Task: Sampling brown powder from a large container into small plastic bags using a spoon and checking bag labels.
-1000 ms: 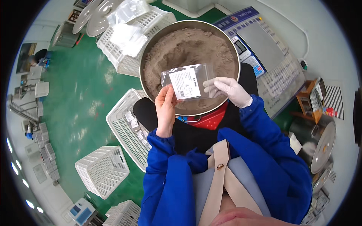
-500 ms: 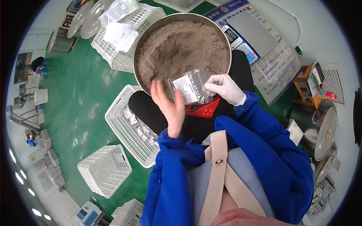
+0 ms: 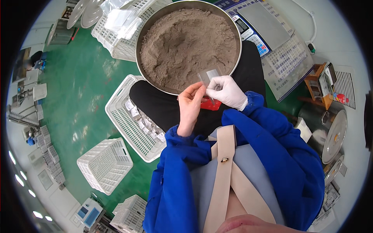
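Observation:
A small clear plastic bag with a white label [image 3: 212, 73] is held upright near the close rim of the basin. My right hand [image 3: 228, 93], in a white glove, pinches its edge. My bare left hand [image 3: 190, 105] is closed with thumb and finger together at the bag's other edge, close beside the glove. Just beyond the hands, a wide metal basin [image 3: 138, 44] holds a heap of grey-brown powder [image 3: 182, 46]. Part of a red object [image 3: 211, 105] shows beneath the hands.
Left of my knee stands a white basket [image 3: 112, 105] holding several small packets [image 3: 145, 125]. Another white basket [image 3: 105, 165] stands nearer. Clear bags [image 3: 122, 21] lie on a crate at the far left. A scale [image 3: 258, 33] sits right of the basin, metal pots [image 3: 334, 136] farther right.
My left hand has moved right, from spread fingers to a pinch at the bag. The bag has turned from facing up to nearly edge-on. The whole view has shifted slightly.

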{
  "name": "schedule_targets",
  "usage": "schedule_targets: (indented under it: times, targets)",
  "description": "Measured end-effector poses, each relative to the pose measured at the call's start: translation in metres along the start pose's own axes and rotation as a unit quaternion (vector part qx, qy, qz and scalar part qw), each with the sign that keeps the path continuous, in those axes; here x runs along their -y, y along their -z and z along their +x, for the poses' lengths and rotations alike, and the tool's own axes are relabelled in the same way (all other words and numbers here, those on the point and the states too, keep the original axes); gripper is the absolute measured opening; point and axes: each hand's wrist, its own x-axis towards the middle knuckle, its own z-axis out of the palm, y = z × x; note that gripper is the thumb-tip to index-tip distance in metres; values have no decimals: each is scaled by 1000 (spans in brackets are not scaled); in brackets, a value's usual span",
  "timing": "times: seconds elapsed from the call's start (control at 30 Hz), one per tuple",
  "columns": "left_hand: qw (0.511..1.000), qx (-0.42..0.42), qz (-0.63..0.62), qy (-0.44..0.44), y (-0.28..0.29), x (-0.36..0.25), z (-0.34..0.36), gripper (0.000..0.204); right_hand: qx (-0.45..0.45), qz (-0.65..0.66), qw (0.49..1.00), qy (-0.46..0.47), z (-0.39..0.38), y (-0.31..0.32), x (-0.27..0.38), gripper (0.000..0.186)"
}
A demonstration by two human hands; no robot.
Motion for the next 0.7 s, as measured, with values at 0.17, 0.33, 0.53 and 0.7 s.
schedule_targets:
  times: [0.17,0.33,0.53,0.7]
  targets:
    - [1000,0,19,22,2,0,3,24,0,-27,1000,3,-1,0,-5,14]
    - [998,17,58,32,2,-1,8,21,2,-69,998,10,-2,0,-7,13]
    - [994,45,88,47,12,9,17,21,8,-156,988,2,-3,-2,-4,15]
    - [994,48,54,82,11,12,16,20,32,-47,998,-33,7,8,-23,17]
